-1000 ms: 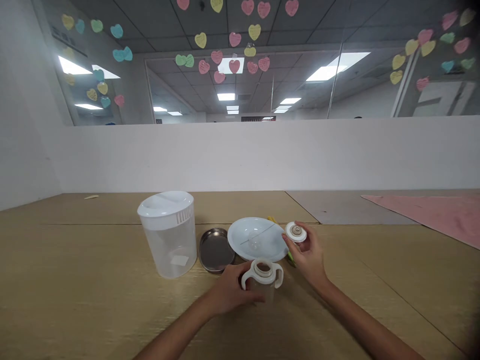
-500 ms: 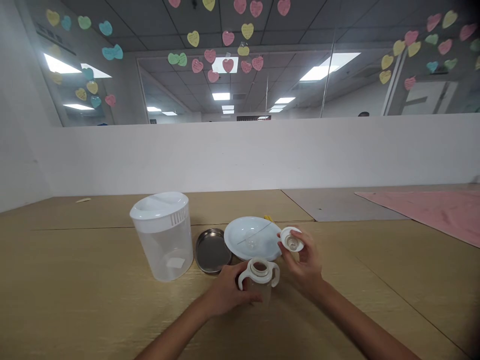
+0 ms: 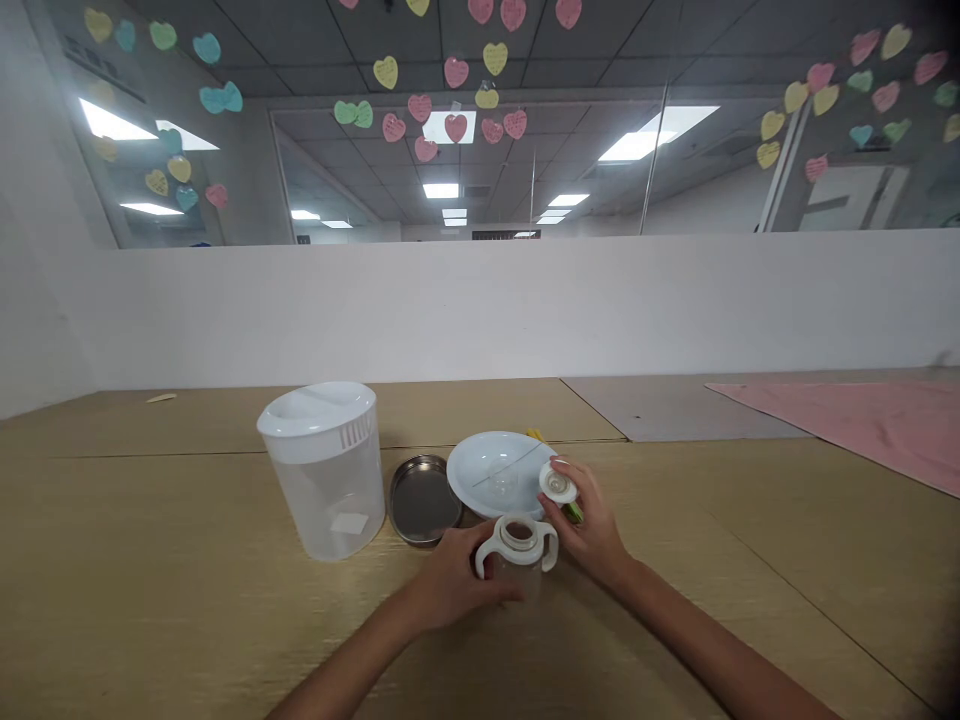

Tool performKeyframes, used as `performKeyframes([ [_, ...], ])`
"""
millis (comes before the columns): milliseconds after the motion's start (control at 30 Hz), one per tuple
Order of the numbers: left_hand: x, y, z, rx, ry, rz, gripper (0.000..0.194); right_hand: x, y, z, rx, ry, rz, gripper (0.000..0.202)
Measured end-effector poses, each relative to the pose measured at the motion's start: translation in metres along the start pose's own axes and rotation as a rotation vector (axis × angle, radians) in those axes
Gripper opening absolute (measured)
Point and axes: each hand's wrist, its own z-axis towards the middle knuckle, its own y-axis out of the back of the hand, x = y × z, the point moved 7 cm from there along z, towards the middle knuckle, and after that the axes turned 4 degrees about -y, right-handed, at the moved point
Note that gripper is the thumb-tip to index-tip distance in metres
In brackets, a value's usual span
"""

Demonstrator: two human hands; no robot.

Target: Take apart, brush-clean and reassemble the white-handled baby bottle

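Observation:
My left hand (image 3: 459, 577) is closed around the body of a clear baby bottle (image 3: 530, 578) with a white two-handled collar. The bottle stands upright and its mouth is uncovered. Just above and to the right, my right hand (image 3: 589, 525) pinches a round white bottle cap (image 3: 557, 484) by its rim, its inner side turned toward me. The cap is apart from the bottle and overlaps the right edge of a pale blue bowl (image 3: 466, 470) behind. Inside the bowl lie a thin straw-like rod (image 3: 510, 466) and a small clear piece (image 3: 502, 484).
Left of the bowl are a shallow dark metal dish (image 3: 425, 500) and a tall translucent bucket (image 3: 330, 500) with a white lid. Something green and yellow (image 3: 574, 512) shows beside my right hand. A pink cloth (image 3: 862, 415) lies at the far right, before a white wall (image 3: 480, 310).
My right hand has moved slightly left with the cap, closer to the bowl, and the cap has tilted. The left hand and bottle have stayed nearly in place.

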Motion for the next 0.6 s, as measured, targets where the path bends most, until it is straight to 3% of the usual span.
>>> performKeyframes([
  [167,-0.001,0.000,-0.001,0.003,-0.016,0.005,0.046,-0.021,-0.019,-0.007,0.296,-0.157,-0.028,0.044],
  [233,-0.001,0.000,-0.001,0.006,-0.022,-0.001,0.046,-0.028,-0.022,-0.010,0.334,-0.205,-0.057,0.048],
  [367,-0.001,0.000,0.000,0.009,-0.020,0.009,0.047,-0.034,-0.018,-0.011,0.272,-0.272,-0.073,0.048],
  [600,-0.001,0.000,-0.001,0.006,-0.013,0.021,0.046,-0.025,-0.005,-0.002,0.077,-0.301,-0.031,0.025],
])
